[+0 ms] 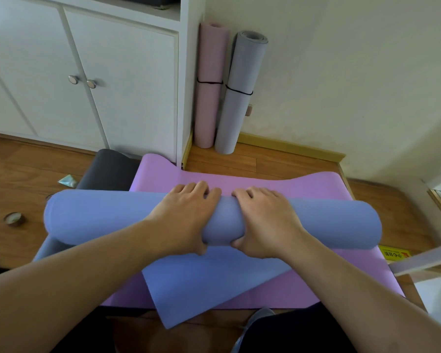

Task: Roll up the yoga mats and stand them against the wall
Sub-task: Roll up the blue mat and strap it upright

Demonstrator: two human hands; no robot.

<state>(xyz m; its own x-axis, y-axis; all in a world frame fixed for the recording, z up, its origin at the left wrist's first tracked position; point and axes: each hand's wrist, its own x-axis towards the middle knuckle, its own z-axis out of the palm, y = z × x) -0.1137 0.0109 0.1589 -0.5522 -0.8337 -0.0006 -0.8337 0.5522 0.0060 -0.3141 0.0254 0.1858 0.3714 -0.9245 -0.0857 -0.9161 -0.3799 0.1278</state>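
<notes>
Across the frame's middle, the blue mat (92, 215) lies rolled, long axis left to right. Left hand (186, 215) and right hand (262, 220) clasp its centre (tail toward the bottom edge).

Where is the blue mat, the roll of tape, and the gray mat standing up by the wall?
blue mat (336, 220): head view, on the rolled part.
roll of tape (14, 219): head view, on its top ring.
gray mat (237, 108): head view, mid-roll, under its black band.

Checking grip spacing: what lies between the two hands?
Head view: a bare stretch of the blue rolled yoga mat lies between left hand and right hand.
</notes>
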